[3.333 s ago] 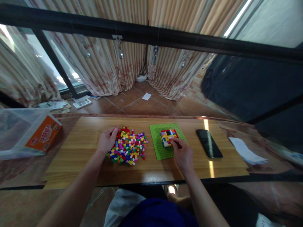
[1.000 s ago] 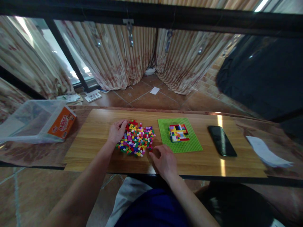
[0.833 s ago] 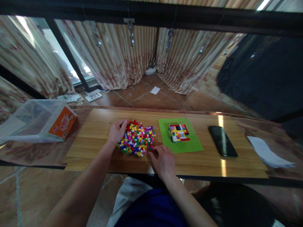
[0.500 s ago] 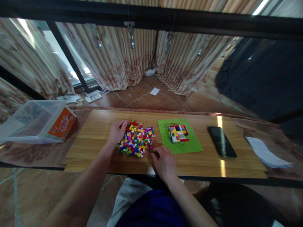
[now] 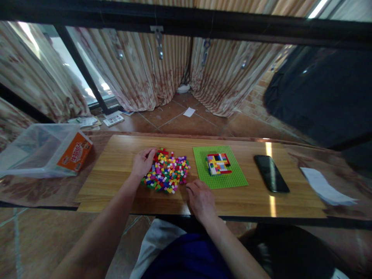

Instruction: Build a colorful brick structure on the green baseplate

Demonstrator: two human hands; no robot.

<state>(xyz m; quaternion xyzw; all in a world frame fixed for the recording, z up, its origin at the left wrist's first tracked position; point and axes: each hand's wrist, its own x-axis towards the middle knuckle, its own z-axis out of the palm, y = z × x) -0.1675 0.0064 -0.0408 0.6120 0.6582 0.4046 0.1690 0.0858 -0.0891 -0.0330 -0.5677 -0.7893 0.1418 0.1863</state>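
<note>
At left I see the left hand [image 5: 143, 164] at the edge of the loose bricks [image 5: 167, 174], thumb near fingers (I cannot tell whether they pinch one); that pile, plenty unused, lies on the wooden table [image 5: 241, 203]; next, the right hand [image 5: 202, 199] curls just beside the green baseplate [image 5: 238, 176], its grip hidden from me; on the baseplate, the brick build [image 5: 217, 166] looks partly done, its right side uneven.
</note>
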